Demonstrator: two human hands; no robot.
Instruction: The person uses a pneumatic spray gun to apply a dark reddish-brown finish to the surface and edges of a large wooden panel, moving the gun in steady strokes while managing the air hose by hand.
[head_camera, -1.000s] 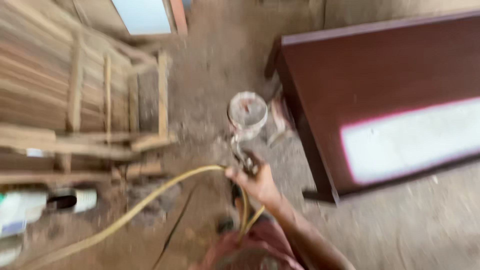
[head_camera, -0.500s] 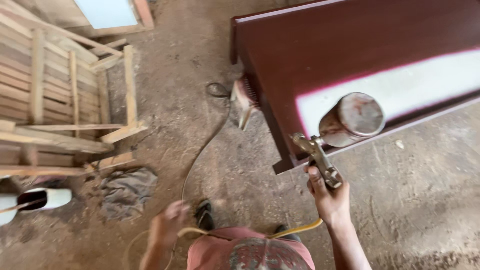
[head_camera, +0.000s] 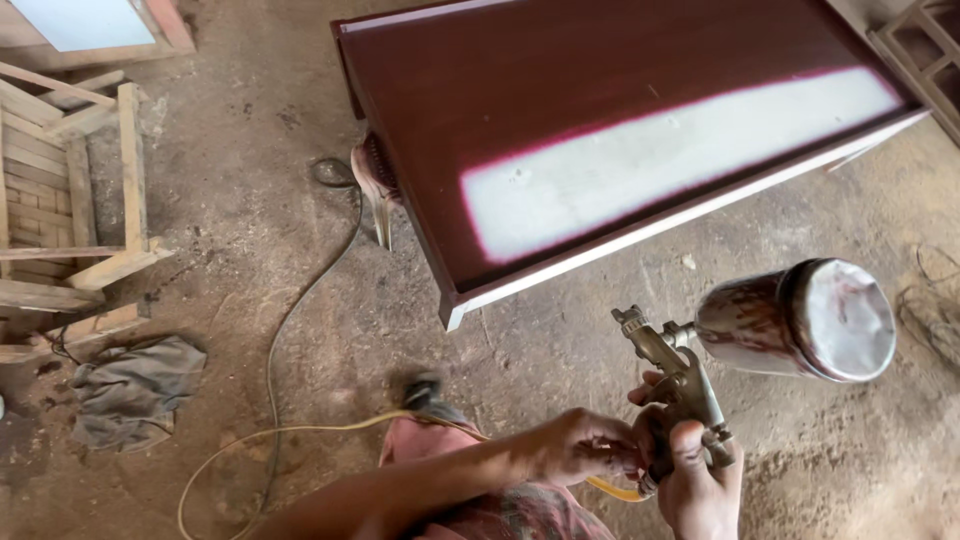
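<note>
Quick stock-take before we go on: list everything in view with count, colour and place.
spray gun: 1, brass-grey metal, lower right, held in the right hand
cup: 1, silver with red stains, on the gun, tilted right
panel: 1, dark red with one unpainted white strip, top centre, raised off the floor
yellow hose: 1, along the floor to the gun's base
black cable: 1, floor, left of the panel
rag: 1, grey, floor at left
wooden frames: several, pale, left edge
floor: grey, dusty
left hand: 1, at the gun's base
right hand: 1, gripping the gun's handle
</note>
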